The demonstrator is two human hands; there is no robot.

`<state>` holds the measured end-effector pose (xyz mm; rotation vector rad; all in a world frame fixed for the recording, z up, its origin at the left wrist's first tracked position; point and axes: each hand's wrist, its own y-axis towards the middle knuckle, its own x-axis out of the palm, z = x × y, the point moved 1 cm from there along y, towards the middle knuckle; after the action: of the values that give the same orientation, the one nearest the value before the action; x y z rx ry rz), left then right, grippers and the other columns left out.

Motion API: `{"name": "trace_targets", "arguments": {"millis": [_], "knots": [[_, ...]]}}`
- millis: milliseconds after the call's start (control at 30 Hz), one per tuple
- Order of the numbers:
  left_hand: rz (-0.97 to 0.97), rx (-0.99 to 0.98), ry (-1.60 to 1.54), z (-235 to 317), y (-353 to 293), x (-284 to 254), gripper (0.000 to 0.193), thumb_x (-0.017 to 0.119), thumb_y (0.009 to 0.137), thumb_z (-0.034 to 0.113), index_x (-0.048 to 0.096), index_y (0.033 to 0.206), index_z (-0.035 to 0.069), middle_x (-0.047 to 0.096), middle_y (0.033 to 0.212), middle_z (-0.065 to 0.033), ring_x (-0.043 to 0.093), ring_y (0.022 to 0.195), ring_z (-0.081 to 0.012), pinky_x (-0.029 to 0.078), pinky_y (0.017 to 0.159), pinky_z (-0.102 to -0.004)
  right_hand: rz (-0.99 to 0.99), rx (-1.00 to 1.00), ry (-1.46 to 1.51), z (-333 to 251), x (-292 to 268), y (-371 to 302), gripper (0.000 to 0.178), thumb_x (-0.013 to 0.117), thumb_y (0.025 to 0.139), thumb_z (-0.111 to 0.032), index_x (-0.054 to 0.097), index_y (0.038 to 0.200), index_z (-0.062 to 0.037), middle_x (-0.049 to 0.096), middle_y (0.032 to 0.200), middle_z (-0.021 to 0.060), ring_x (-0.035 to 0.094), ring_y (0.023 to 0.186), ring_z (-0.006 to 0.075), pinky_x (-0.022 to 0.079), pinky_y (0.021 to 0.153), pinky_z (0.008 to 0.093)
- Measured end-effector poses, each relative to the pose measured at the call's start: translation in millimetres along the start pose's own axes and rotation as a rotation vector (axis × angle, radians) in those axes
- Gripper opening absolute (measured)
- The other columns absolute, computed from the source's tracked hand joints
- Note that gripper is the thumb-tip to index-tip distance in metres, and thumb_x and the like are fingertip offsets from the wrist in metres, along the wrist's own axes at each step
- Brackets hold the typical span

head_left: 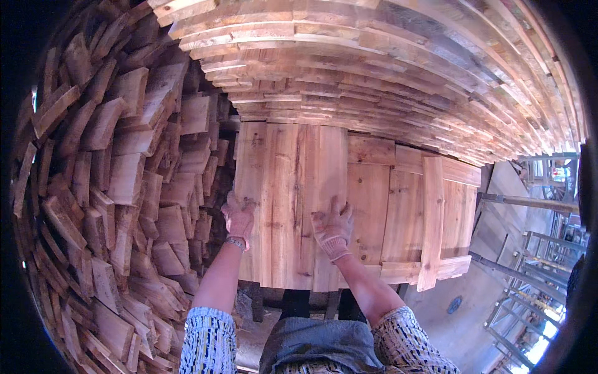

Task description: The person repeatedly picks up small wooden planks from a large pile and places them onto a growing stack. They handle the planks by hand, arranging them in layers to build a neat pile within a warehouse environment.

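Note:
Several wooden boards (pixel 289 193) lie side by side in front of me, their long sides running away from me. My left hand (pixel 238 216), in a pale work glove, rests at the left edge of this row with its fingers apart. Near the row's right edge, my gloved right hand (pixel 333 225) lies on the wood, fingers spread and slightly bent. More boards lie to the right, and a narrow board (pixel 431 221) crosses on top of them. Short crosswise boards (pixel 398 272) show along their near side.
A tall stack of layered boards (pixel 374 68) rises directly behind the row. On the left a large, loose heap of short wood pieces (pixel 124 181) reaches close to my left arm. Metal frames (pixel 542 258) and a grey floor (pixel 439 318) are at the right.

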<state>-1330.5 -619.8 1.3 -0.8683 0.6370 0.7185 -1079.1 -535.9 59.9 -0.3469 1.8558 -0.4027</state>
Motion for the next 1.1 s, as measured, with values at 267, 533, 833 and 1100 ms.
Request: {"name": "trace_targets", "arguments": {"millis": [267, 533, 833, 1100], "knots": [[-0.093, 0.121, -0.182, -62, -12, -12, 0.061, 0.064, 0.096, 0.041, 0.044, 0.139, 0.003, 0.055, 0.136, -0.0234, 0.052, 0.128, -0.0371, 0.04, 0.109, -0.0453, 0.354, 0.055, -0.298, 190, -103, 22, 0.097, 0.074, 0.082, -0.049, 0.027, 0.157, -0.0095, 0.035, 0.153, 0.0296, 0.037, 0.138, 0.0485, 0.037, 0.113, 0.0515], [-0.135, -0.011, -0.077, -24, -11, -10, 0.073, 0.069, 0.094, 0.032, 0.035, 0.149, 0.0, 0.062, 0.133, -0.0213, 0.061, 0.118, -0.0321, 0.048, 0.1, -0.0399, 0.173, 0.311, -0.287, 300, -145, 40, 0.102, 0.082, 0.075, -0.039, 0.026, 0.158, -0.0194, 0.042, 0.143, 0.0246, 0.047, 0.128, 0.0435, 0.043, 0.109, 0.0473], [-0.219, 0.012, -0.001, -41, 6, -16, 0.071, 0.072, 0.09, 0.042, 0.046, 0.145, 0.005, 0.066, 0.127, -0.0193, 0.065, 0.116, -0.0341, 0.051, 0.095, -0.0397, 0.104, 0.141, -0.13, 133, -88, -7, 0.093, 0.083, 0.074, -0.044, 0.04, 0.151, -0.0137, 0.053, 0.135, 0.0269, 0.054, 0.121, 0.0437, 0.046, 0.102, 0.0476], [-0.244, -0.052, -0.056, -49, 7, -24, 0.049, 0.07, 0.091, 0.033, 0.059, 0.13, 0.007, 0.071, 0.115, -0.0173, 0.068, 0.107, -0.0333, 0.053, 0.089, -0.0411, 0.032, 0.02, 0.223, 92, -52, -9, 0.091, 0.082, 0.074, -0.047, 0.043, 0.15, -0.0147, 0.047, 0.142, 0.0284, 0.048, 0.129, 0.0459, 0.044, 0.106, 0.0477]]}}
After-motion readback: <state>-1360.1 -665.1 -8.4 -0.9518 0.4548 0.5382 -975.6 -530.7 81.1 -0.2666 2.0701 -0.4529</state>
